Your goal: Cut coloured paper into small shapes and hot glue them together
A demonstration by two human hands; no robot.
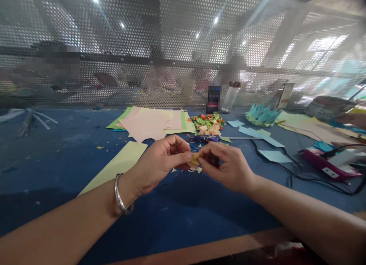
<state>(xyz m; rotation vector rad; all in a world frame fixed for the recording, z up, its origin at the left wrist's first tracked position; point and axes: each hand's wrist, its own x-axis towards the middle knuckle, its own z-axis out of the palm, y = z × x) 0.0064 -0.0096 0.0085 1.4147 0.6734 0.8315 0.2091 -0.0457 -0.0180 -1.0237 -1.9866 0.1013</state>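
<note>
Between my two hands is a small piece of yellow paper (195,159), pinched from both sides just above the blue table (177,215). My left hand (161,158), with a silver bangle (120,194) on its wrist, grips the paper's left side between thumb and fingers. Fingertips and thumb of my right hand (227,164) close on its right side. Tiny paper scraps (174,170) lie on the table around the hands. Just beyond is a heap of small cut pieces in orange, green and peach (210,124). The paper's exact folds are partly hidden by my fingers.
Large peach and green sheets (148,122) lie behind my left hand, a yellow-green strip (114,168) nearer. To the right are pale blue papers (276,156), a spiky blue paper shape (261,114), a purple power strip (328,164) and cables. A perforated metal screen (114,67) stands behind.
</note>
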